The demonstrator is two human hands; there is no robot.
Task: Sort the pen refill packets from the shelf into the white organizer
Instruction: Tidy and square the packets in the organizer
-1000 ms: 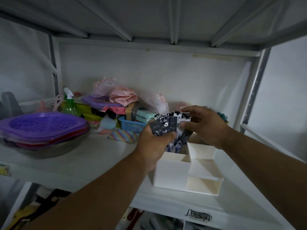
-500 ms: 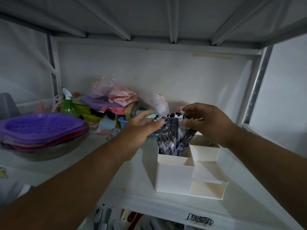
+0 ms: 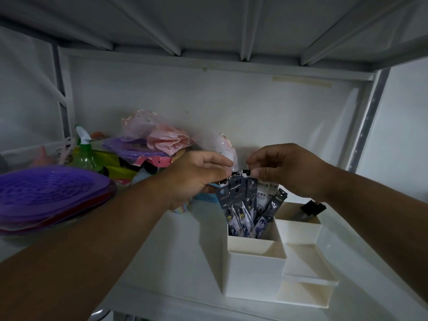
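Both my hands pinch the packets' (image 3: 245,205) top tabs, left grip (image 3: 196,179) and right grip (image 3: 284,172) level. Packets stand upright, long axis vertical, bottoms in the organizer's (image 3: 254,274) tall back-left compartment, straight below my fingers.

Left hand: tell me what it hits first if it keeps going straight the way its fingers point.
The left hand points rightward at the packet tops. It would probably meet the right hand first, whose fingertips sit just across the pen refill packets, though depth is unclear.
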